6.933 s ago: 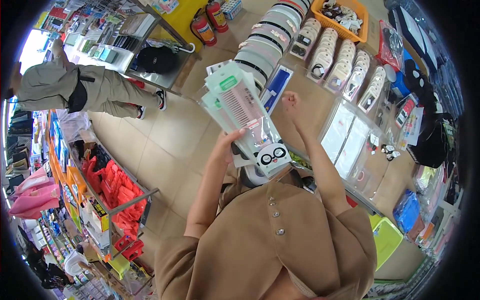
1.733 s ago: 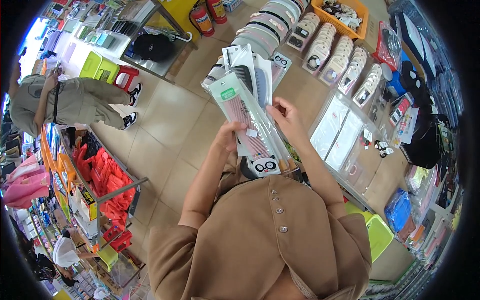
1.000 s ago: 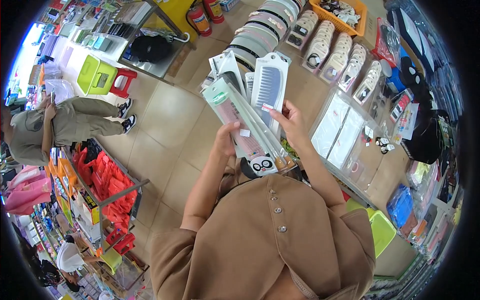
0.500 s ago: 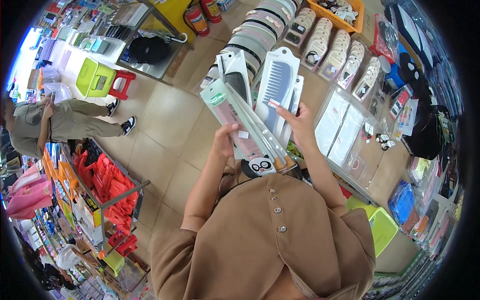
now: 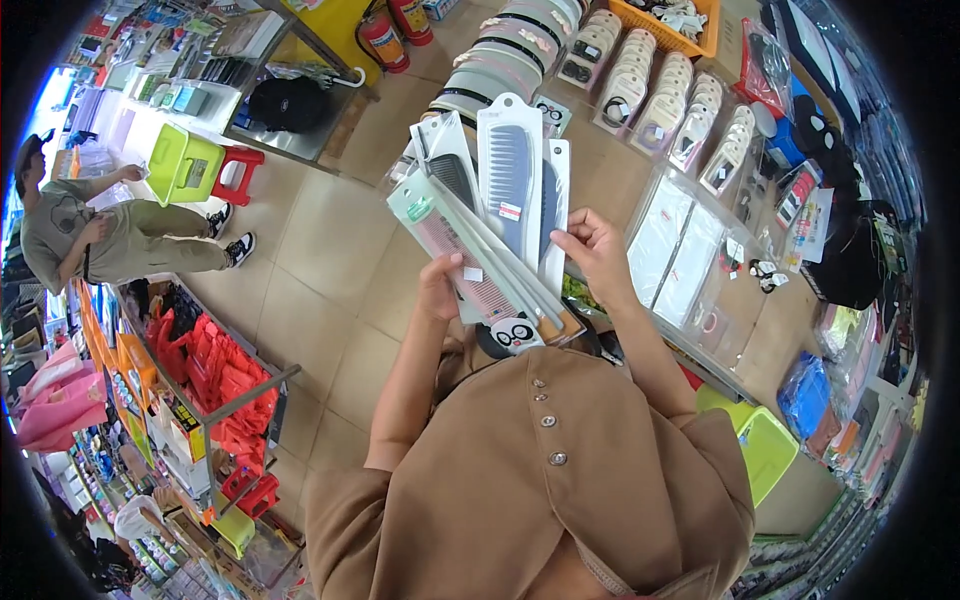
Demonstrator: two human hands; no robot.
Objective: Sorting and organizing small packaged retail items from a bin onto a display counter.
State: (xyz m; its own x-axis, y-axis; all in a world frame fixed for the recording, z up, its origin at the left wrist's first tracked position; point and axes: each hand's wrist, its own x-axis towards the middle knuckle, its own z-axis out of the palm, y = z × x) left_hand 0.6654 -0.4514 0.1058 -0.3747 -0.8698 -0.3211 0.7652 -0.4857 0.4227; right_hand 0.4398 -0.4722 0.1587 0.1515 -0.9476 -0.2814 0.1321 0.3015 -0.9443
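Note:
A fanned bunch of packaged combs is in front of my chest. My left hand (image 5: 440,287) is closed round its left side, thumb over a pink comb (image 5: 484,294) in a clear, green-topped sleeve. Behind that sleeve are a black comb (image 5: 456,178) on a white card and a wide blue-grey comb (image 5: 512,175) with a small price sticker. On the right, my right hand (image 5: 597,252) pinches the edge of another white-carded comb (image 5: 552,205), partly covered by the blue-grey one. A black-and-white panda-face piece (image 5: 514,333) shows at the bunch's lower end.
A table (image 5: 590,165) on the right bears headbands (image 5: 505,55), rows of carded hair ties (image 5: 627,80) and an orange basket (image 5: 690,40). At left, a person (image 5: 110,225) stands near a green bin (image 5: 185,165); a rack with red bags (image 5: 235,380) is closer.
My right hand has let the wide blue-grey comb go and now grips the carded comb beside it. The bunch has shifted slightly left. The person at left has raised an arm.

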